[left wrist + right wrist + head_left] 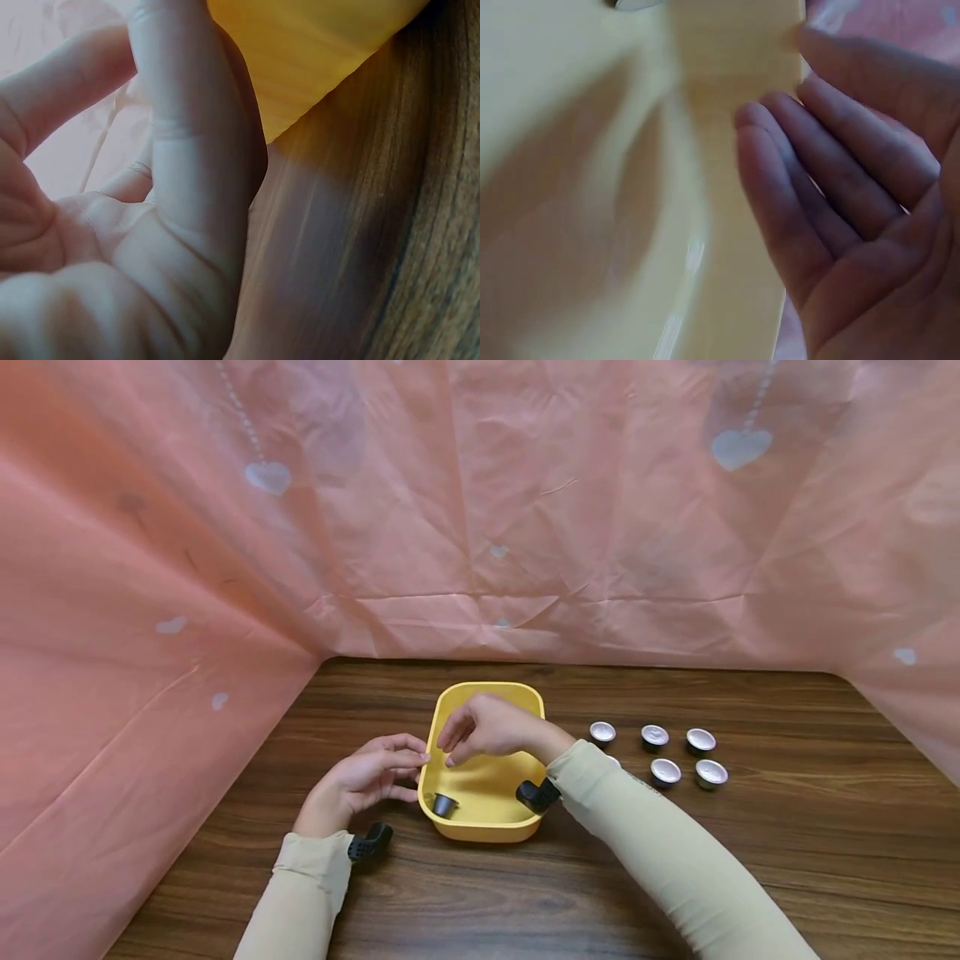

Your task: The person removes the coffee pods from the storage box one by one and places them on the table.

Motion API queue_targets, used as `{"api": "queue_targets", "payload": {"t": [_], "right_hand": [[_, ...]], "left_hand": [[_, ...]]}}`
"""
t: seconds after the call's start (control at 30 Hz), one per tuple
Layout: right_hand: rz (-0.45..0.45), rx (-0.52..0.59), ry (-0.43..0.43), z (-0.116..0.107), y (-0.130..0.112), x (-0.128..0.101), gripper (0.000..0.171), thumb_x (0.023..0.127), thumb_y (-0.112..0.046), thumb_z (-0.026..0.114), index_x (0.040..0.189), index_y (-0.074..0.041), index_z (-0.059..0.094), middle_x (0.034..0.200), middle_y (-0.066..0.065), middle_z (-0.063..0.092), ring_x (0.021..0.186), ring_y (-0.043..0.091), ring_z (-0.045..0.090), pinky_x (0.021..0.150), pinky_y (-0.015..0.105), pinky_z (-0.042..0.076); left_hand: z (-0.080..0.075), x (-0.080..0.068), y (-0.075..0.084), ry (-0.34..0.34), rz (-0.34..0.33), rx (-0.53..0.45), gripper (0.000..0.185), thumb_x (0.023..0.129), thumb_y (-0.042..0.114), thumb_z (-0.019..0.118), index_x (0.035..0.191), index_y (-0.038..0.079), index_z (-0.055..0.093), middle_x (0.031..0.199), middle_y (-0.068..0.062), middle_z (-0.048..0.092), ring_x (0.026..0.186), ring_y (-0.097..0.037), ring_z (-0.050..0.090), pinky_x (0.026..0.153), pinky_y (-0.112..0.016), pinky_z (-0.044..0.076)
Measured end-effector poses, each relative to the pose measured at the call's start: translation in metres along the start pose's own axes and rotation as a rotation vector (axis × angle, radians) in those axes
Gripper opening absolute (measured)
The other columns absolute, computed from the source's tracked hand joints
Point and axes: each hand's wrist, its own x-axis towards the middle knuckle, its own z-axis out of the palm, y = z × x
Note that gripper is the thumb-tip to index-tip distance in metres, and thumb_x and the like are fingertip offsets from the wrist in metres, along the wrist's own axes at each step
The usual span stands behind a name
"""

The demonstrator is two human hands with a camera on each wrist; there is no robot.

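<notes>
Right hand [487, 727] hovers empty, fingers loosely drooped, over the yellow tub [480, 835]; left hand [367, 777] touches its rim, fingers relaxed

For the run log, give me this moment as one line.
left hand: touching yellow tub rim | right hand: over tub, empty | capsule: in tub | capsules: on table

Soft, even light fills the head view, sharp at centre, with wide-angle bending toward its edges. Faint shadows lie on the counter [675, 893] beneath the yellow tub [480, 835]. Both wrist views are close, dim and blurred; a small glare streak marks the tub's wall.
</notes>
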Motion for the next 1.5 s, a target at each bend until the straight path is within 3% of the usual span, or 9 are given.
{"api": "queue_targets", "payload": {"t": [0.27,0.43,0.6,0.87,1.5], "right_hand": [[0.026,0.012,-0.240,0.015,0.001,0.008,0.027,0.083,-0.008,0.090,0.109,-0.002,0.082,0.101,0.005,0.084,0.089,0.002,0.074,0.083,0.016,0.059],[0.068,0.063,-0.303,0.021,0.007,0.011,0.027,0.084,-0.009,0.090,0.109,-0.003,0.081,0.100,0.004,0.084,0.088,0.002,0.073,0.082,0.015,0.058],[0.116,0.163,-0.323,0.025,0.012,0.012,0.024,0.085,-0.005,0.089,0.107,-0.001,0.080,0.095,0.005,0.083,0.085,0.004,0.072,0.079,0.016,0.057],[0.132,0.156,-0.327,0.031,0.013,0.013,0.021,0.084,-0.005,0.089,0.101,-0.003,0.077,0.088,-0.001,0.080,0.079,0.003,0.066,0.068,0.015,0.047],[0.143,0.170,-0.333,0.033,0.011,0.008,0.027,0.081,-0.007,0.089,0.102,-0.005,0.072,0.089,-0.001,0.076,0.082,0.005,0.067,0.072,0.016,0.049]], "left_hand": [[0.001,0.001,-0.001,-0.009,0.011,0.002,0.007,0.107,0.007,0.057,0.108,0.013,0.061,0.096,-0.001,0.069,0.086,-0.013,0.069,0.070,-0.027,0.066],[0.002,0.001,-0.002,0.002,0.003,0.006,0.006,0.106,0.007,0.058,0.110,0.012,0.060,0.095,0.000,0.069,0.085,-0.012,0.069,0.070,-0.027,0.065],[0.002,0.002,-0.002,0.003,0.005,0.006,0.006,0.105,0.008,0.059,0.110,0.011,0.059,0.094,0.000,0.069,0.084,-0.013,0.069,0.070,-0.027,0.065],[0.002,0.002,-0.001,-0.017,0.012,0.000,0.006,0.106,0.007,0.057,0.109,0.012,0.059,0.095,0.000,0.069,0.087,-0.013,0.070,0.070,-0.027,0.065],[0.004,0.002,-0.001,-0.015,0.002,0.001,0.007,0.106,0.008,0.057,0.108,0.013,0.060,0.094,0.000,0.069,0.084,-0.012,0.069,0.068,-0.026,0.065]]}}
